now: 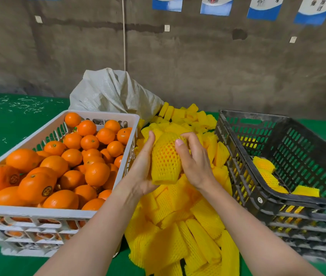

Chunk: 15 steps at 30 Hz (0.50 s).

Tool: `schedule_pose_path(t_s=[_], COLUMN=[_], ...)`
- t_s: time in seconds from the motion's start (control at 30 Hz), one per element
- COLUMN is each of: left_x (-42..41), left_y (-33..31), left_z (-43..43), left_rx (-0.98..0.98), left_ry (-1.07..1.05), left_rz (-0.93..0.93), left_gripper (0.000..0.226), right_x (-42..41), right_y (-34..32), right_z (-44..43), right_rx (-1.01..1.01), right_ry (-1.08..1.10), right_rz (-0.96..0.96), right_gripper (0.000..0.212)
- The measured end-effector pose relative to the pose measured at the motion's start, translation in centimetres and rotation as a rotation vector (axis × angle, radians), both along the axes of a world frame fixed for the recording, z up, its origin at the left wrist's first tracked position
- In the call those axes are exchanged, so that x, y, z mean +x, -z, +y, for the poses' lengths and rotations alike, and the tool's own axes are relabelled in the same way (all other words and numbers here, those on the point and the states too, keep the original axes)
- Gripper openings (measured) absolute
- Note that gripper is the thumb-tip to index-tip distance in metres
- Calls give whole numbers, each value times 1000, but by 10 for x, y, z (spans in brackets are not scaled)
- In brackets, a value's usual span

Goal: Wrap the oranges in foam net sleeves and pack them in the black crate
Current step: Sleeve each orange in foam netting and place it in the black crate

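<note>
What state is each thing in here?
sleeved orange: netted, held up between both hands.
left hand: holds the sleeved orange.
right hand: fingers curled over its top.
white crate: heaped with bare oranges.
black crate: mostly empty, a few wrapped oranges inside.
sleeve pile: loose between the crates.

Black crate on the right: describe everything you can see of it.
The black slotted plastic crate stands on the green table surface at the right. Its lattice walls have a handle cut-out at the far end and a round white sticker at the near corner. Mostly empty, it holds a few yellow foam-net-wrapped oranges on its floor. The pile of yellow foam net sleeves lies against its left wall.
</note>
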<state>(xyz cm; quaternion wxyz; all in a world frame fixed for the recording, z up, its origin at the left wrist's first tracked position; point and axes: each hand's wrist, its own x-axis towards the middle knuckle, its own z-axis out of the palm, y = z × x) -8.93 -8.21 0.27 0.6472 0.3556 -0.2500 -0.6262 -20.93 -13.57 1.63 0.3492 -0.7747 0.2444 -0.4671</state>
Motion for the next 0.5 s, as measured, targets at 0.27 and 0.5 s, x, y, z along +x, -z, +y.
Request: schedule_pose_path(t_s=[0.27,0.5], left_x=[-10,-2], left_y=[5,-2], left_z=[-5,-1], left_rx=[-35,77], left_ry=[-16,77], left_rz=[-94,-129], left_gripper=[36,57], right_x=[4,3], right_y=[6,8], right_z=[-12,-20], right_rx=[105,115], right_ry=[52,-53], right_rz=[-218,-206], right_gripper=[46,54])
